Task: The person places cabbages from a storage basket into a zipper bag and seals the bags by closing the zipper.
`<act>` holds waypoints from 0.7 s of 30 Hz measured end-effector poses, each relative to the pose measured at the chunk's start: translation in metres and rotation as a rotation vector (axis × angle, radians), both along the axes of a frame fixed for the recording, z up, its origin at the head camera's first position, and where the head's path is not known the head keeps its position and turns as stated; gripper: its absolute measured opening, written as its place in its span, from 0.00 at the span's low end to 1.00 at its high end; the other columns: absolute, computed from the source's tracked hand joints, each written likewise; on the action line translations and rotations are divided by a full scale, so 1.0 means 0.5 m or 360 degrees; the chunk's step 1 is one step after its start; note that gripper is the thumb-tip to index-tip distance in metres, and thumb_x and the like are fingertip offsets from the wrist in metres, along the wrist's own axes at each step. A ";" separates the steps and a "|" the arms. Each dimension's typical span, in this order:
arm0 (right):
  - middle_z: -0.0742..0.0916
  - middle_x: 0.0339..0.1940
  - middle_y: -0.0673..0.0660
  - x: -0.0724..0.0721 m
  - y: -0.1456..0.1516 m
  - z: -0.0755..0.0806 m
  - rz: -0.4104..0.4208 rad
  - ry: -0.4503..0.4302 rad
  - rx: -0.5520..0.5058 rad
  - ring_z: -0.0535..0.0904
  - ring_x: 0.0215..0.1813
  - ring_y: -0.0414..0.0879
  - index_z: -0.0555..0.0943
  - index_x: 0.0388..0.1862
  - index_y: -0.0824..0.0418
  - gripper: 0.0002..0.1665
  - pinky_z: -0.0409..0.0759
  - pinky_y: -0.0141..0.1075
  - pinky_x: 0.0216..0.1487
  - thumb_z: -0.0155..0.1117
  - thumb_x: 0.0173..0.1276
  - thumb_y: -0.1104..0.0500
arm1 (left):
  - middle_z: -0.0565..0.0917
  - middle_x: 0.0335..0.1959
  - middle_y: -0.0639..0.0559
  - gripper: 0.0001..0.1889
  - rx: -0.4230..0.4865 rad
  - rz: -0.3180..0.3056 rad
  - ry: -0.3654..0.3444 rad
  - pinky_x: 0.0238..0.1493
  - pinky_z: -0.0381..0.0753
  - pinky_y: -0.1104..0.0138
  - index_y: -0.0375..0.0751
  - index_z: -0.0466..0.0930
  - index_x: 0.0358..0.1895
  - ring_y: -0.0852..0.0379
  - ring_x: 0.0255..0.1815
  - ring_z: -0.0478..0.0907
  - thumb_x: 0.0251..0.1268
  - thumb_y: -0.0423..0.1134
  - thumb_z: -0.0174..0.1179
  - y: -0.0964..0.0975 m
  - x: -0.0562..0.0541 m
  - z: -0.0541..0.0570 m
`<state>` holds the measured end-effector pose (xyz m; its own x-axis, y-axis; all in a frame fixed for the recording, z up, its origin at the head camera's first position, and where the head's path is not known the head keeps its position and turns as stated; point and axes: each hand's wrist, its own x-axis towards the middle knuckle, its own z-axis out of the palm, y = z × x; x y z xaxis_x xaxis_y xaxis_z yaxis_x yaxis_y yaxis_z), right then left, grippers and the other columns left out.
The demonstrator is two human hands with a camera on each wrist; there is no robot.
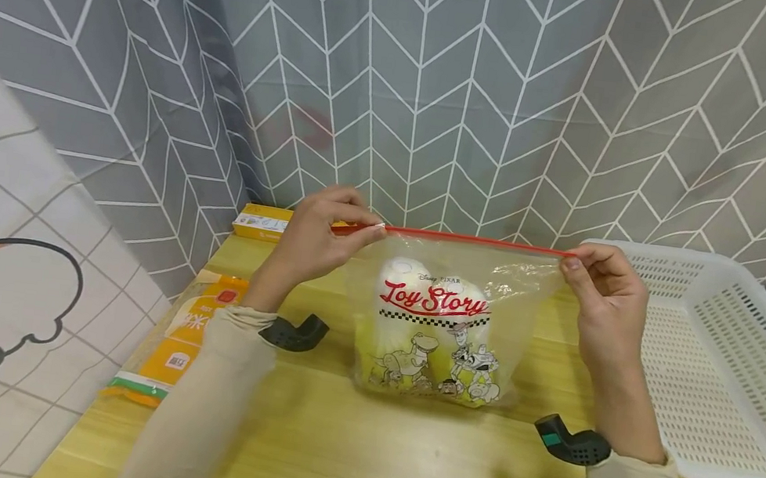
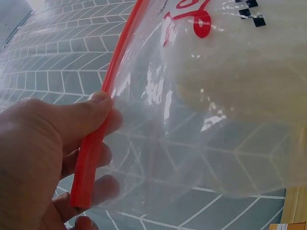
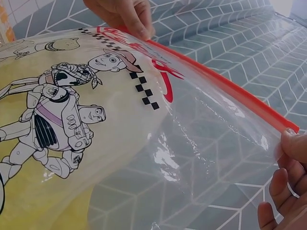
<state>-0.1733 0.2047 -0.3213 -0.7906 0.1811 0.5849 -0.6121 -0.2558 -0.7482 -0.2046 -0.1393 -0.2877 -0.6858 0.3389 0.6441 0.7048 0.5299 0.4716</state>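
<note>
A clear zip bag [image 1: 441, 317] with a red top strip and a printed Toy Story picture hangs upright between both hands. Pale, yellowish-white contents [image 1: 399, 343] show through its plastic; what they are is blurred by the print. My left hand [image 1: 327, 233] pinches the red strip [image 2: 91, 143] near its left end, thumb in front and fingers behind. At the opposite top corner, my right hand [image 1: 607, 296] pinches the strip's end between thumb and forefinger, as the right wrist view shows, with its other fingers [image 3: 283, 187] curled below.
To the right stands a white slotted plastic basket [image 1: 715, 371]. An orange and clear packet [image 1: 184, 335] lies at the table's left, partly behind the left sleeve. A yellow box [image 1: 260, 221] sits at the back left. A patterned grey curtain [image 1: 442, 96] hangs behind the wooden table [image 1: 365, 458].
</note>
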 end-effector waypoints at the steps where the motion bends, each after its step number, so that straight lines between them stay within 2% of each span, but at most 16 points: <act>1: 0.88 0.32 0.52 0.000 0.001 0.000 0.0003 0.0000 -0.0005 0.80 0.34 0.41 0.83 0.36 0.71 0.02 0.79 0.26 0.41 0.68 0.66 0.71 | 0.83 0.30 0.51 0.05 0.0003 0.0004 -0.0002 0.37 0.71 0.64 0.41 0.92 0.37 0.55 0.37 0.74 0.60 0.37 0.73 -0.003 0.000 0.000; 5: 0.88 0.33 0.53 0.000 0.002 0.002 0.0028 0.0002 -0.0024 0.81 0.35 0.42 0.83 0.37 0.71 0.02 0.79 0.26 0.42 0.66 0.67 0.74 | 0.83 0.31 0.51 0.04 0.0041 0.0026 -0.0055 0.38 0.71 0.63 0.42 0.92 0.37 0.56 0.37 0.74 0.61 0.37 0.73 -0.014 0.003 -0.002; 9: 0.88 0.33 0.52 0.001 0.001 0.003 0.0028 0.0018 -0.0003 0.81 0.35 0.41 0.83 0.36 0.70 0.05 0.80 0.26 0.42 0.62 0.68 0.76 | 0.84 0.31 0.51 0.04 0.0084 0.0038 -0.0095 0.38 0.72 0.59 0.41 0.92 0.37 0.56 0.37 0.75 0.60 0.37 0.73 -0.025 0.003 -0.004; 18: 0.88 0.32 0.52 0.000 0.005 0.004 0.0030 0.0022 -0.0026 0.80 0.35 0.41 0.81 0.37 0.74 0.01 0.79 0.25 0.40 0.63 0.68 0.75 | 0.85 0.32 0.51 0.04 0.0091 0.0083 -0.0063 0.38 0.72 0.66 0.40 0.92 0.37 0.55 0.37 0.77 0.61 0.36 0.73 -0.052 -0.001 -0.003; 21: 0.88 0.33 0.53 -0.001 0.007 0.004 0.0056 0.0005 -0.0070 0.80 0.35 0.42 0.82 0.36 0.71 0.05 0.79 0.26 0.40 0.62 0.68 0.76 | 0.85 0.31 0.50 0.04 0.0101 0.0083 -0.0038 0.37 0.70 0.68 0.40 0.92 0.37 0.52 0.35 0.77 0.60 0.35 0.73 -0.060 -0.003 -0.001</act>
<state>-0.1737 0.2083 -0.3192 -0.7950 0.1788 0.5796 -0.6046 -0.3100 -0.7337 -0.2059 -0.1693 -0.2883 -0.7170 0.2614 0.6462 0.6650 0.5343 0.5218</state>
